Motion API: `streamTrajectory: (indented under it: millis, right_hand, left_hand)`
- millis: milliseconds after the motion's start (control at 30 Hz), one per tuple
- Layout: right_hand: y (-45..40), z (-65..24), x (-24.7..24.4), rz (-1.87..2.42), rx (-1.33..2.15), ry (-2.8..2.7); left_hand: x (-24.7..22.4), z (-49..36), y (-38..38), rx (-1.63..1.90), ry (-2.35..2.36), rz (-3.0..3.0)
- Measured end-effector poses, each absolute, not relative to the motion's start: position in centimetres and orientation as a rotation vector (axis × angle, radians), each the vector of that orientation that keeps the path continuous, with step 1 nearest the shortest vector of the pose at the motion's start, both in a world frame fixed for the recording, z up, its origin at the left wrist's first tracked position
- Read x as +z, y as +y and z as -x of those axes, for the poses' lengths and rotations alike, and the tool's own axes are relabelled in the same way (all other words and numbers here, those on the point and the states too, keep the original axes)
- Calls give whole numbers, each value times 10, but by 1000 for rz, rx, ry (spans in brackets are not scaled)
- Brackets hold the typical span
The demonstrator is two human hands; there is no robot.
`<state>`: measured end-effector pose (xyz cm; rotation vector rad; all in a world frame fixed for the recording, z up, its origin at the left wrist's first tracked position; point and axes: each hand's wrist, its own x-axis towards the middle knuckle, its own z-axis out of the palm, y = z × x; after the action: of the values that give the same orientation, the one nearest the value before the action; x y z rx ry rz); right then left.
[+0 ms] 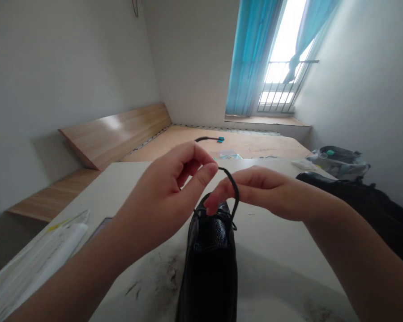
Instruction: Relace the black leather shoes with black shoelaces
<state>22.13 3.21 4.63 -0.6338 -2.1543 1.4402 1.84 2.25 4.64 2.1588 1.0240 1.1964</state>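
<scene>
A black leather shoe (pixel 212 268) stands on the white table in front of me, its opening towards me and its toe pointing away. My left hand (pixel 177 183) is closed, with thumb and forefinger pinching a black shoelace (pixel 235 192) above the shoe. From that pinch the lace arcs right and drops to the shoe's right side. Its free end sticks up behind my left hand. My right hand (pixel 251 190) reaches in from the right with fingers bent together inside the lace's curve, touching it. The right fingertips are just above the shoe's tongue and partly hidden by the lace.
On the left of the white table (pixel 265 264) lie a clear plastic package (pixel 63 241) and a dark-edged flat object (pixel 99 228). A black bag-like item (pixel 362 210) rests at the right, near a filled plastic bag (pixel 342 163). Behind is a wooden bed board (pixel 265 143).
</scene>
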Motion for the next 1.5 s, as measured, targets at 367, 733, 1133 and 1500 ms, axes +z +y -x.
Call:
streamTrajectory:
  millis: [367,733,1133,1500]
  right_hand:
    - [-13,-207,67,405,1548,-1472]
    - [-27,-202,73,445,1430,-1519]
    - [-4,-185,47,827,847,-1518]
    - [24,-193,33,889,778,-1574]
  left_hand:
    - [55,-20,-7,1458,874,-1959]
    - [53,-30,2,1224,778,-1777]
    - [42,-33,12,1174,723,-1454]
    - [42,-27,19,1056,788,-1457]
